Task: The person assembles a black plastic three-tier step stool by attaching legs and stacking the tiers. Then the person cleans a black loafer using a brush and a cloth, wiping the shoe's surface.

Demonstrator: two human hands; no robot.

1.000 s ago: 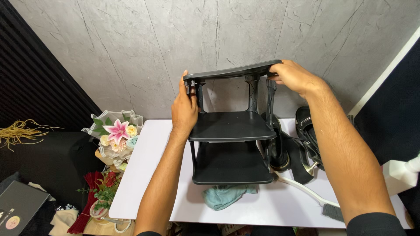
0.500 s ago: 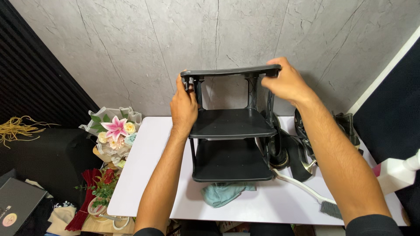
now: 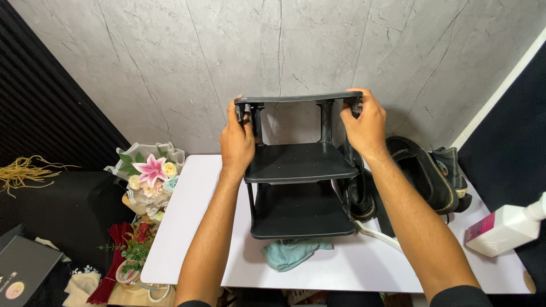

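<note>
I am holding a black three-tier rack (image 3: 300, 170) that is standing at the middle of the white counter (image 3: 187, 227), close to the grey wall. My left hand (image 3: 238, 142) is gripping the top shelf's corner post at 9 o'clock, fingers wrapped around it. My right hand (image 3: 364, 122) is closed over the top shelf's edge at 3 o'clock. To do this well, I judge I should be pressing both sides down evenly, keeping the top shelf level and the posts lined up with their sockets.

Compared with a second ago, the top shelf is sitting level rather than tilted up on the right, and my right hand has come down lower and nearer the post. A teal cloth (image 3: 290, 253) is lying at 6 o'clock of the rack, black shoes (image 3: 424, 176) at 3 o'clock, a white bottle (image 3: 503, 230) further out at 4 o'clock, and a flower bouquet (image 3: 149, 173) at 9 o'clock beyond the counter's edge.
</note>
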